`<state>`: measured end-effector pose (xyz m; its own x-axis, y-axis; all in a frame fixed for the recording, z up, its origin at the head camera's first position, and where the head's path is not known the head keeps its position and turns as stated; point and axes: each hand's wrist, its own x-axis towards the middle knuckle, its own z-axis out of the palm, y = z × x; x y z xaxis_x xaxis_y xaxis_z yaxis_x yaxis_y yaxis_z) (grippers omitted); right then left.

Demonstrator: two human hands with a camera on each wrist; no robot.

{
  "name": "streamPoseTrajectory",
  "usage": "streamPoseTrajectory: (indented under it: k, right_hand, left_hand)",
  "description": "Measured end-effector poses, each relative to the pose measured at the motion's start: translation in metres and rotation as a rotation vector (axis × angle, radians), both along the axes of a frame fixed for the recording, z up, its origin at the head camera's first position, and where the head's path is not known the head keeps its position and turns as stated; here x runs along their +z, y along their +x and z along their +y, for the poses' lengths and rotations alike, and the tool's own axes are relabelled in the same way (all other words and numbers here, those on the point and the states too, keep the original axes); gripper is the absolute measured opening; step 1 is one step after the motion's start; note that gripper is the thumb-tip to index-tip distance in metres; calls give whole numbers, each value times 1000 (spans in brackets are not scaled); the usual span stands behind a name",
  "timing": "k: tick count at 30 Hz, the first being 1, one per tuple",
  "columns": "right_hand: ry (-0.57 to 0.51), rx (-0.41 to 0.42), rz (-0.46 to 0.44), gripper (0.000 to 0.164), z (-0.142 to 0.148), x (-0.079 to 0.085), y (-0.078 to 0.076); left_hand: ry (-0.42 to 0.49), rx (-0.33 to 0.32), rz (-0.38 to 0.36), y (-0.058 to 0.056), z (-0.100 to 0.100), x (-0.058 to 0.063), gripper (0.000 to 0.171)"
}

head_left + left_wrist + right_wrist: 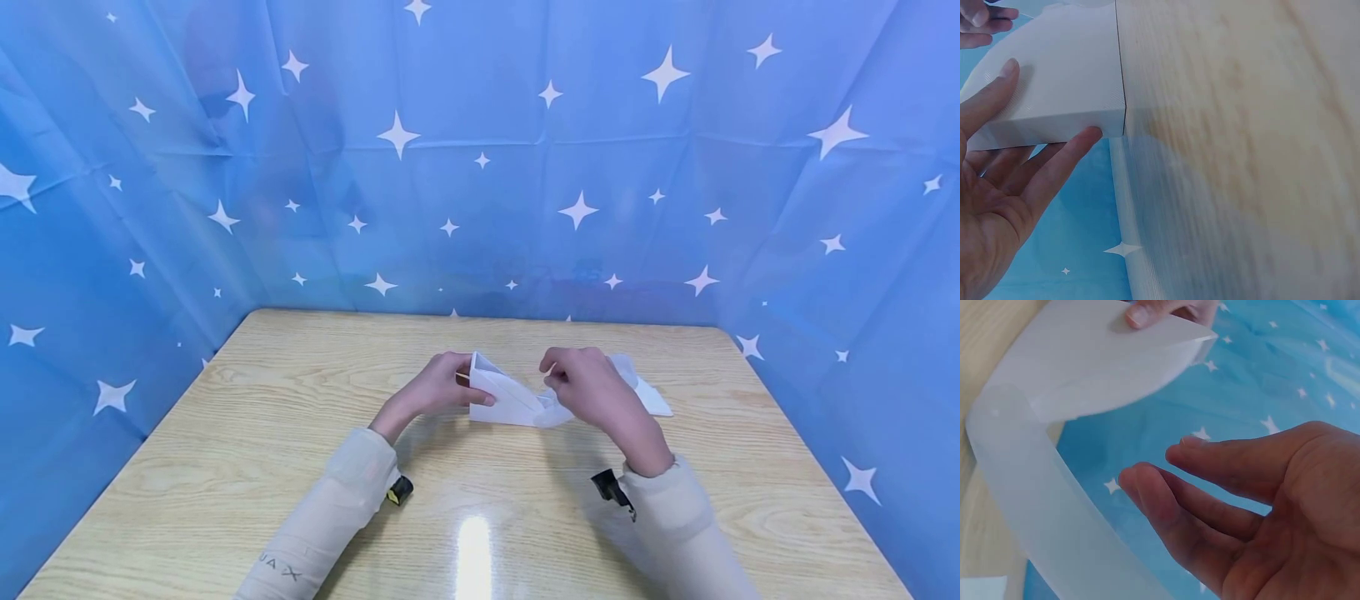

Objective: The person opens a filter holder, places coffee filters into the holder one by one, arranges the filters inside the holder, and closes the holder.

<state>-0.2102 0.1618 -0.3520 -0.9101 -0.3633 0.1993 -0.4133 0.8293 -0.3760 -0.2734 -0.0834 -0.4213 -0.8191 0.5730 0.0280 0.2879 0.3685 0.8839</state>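
A white, box-like holder with a sloping, curved edge (498,400) stands on the table in the head view. My left hand (442,383) grips its left end, with the thumb on the near face and the fingers round the narrow side. A translucent white strip (1054,487) with a rounded end meets the holder's low corner and runs off past my right hand (592,387). In the right wrist view that hand (1229,512) hovers beside the strip, its fingers loosely bent and a gap between thumb and fingertips, with nothing held. In the head view it partly hides the strip.
A flat white piece (655,400) lies on the table to the right, partly behind the right hand. The wooden table (300,358) is bordered at the back and sides by a blue star-patterned cloth (480,225). Small black devices (401,490) sit at both wrists.
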Motion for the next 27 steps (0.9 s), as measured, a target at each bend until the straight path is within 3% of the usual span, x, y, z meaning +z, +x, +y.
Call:
streamPoseTrajectory:
  k: [18,27]
  right_hand:
    - [-57,-132,11,18,46,26,1]
    - [-116,-201,32,19,73,32,0]
  left_hand:
    - [3,-11,2,-3,1,-2,28]
    - [-4,-4,-6,-2,0,-2,27]
